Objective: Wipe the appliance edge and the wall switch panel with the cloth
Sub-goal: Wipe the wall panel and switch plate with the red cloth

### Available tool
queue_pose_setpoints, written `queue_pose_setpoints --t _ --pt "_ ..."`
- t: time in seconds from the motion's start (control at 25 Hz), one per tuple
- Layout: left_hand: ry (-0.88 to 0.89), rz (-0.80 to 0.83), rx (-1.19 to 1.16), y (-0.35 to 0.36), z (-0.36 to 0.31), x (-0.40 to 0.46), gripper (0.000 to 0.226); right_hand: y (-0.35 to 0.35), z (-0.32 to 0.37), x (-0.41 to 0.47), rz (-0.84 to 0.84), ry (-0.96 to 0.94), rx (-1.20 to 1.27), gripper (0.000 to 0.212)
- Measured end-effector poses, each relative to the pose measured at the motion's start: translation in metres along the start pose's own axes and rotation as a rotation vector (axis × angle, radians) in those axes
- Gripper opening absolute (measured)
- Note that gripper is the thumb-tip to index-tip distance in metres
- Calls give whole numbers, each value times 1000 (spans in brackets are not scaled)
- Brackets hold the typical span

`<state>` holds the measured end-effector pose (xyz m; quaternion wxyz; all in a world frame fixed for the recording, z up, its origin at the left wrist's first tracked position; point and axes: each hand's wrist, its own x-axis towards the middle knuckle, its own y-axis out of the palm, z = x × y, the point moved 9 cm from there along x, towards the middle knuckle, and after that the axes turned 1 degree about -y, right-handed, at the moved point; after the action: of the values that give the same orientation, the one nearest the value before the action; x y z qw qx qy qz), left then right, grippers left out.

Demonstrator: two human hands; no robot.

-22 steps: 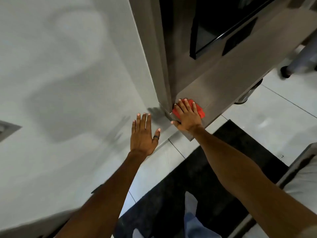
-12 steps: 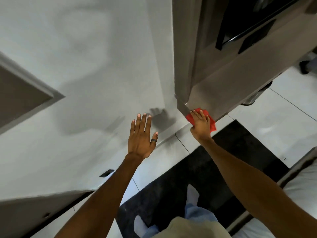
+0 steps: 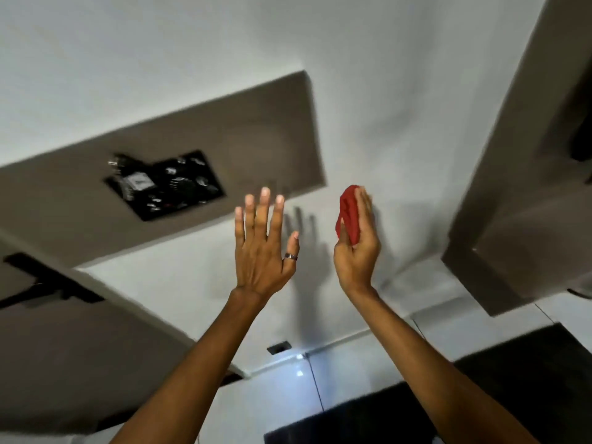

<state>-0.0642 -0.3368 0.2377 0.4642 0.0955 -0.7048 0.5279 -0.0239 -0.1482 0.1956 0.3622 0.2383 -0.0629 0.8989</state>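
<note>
My right hand [image 3: 357, 248] grips a bunched red cloth [image 3: 348, 213] and holds it up in front of the white wall, clear of the grey steel appliance [image 3: 499, 193] at the right. My left hand [image 3: 261, 241] is open, fingers spread, a ring on the thumb, raised in front of the wall just below a brown wall panel [image 3: 250, 136]. A black switch plate [image 3: 165, 184] with several switches is set in that panel, up and left of my left hand. Neither hand touches the switch plate.
A white wall [image 3: 384, 91] fills the middle of the view. A dark mat [image 3: 512, 395] lies on the white tiled floor at the lower right. A brown door or cabinet face [image 3: 64, 347] stands at the lower left, with a small black floor stop [image 3: 279, 347] nearby.
My right hand has lifted the red cloth off the appliance's lower corner and moved left and up toward the wall. The view has swung up and left, bringing the switch plate into sight.
</note>
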Motion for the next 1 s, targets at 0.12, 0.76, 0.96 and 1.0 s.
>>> queue_pose_setpoints --t 0.12,0.76,0.96,1.0 --pt "-87 -215 57 -68 84 9 73 75 88 -6 -28 -414 -28 56" --pt "-74 -379 240 -127 252 30 64 248 154 -33 -156 -876 -554 48" --pt "-54 -478 278 -124 252 30 64 237 155 -25 -74 -1115 -620 51" --pt "-50 -494 283 -125 252 29 64 237 160 -17 -98 -1139 -639 51"
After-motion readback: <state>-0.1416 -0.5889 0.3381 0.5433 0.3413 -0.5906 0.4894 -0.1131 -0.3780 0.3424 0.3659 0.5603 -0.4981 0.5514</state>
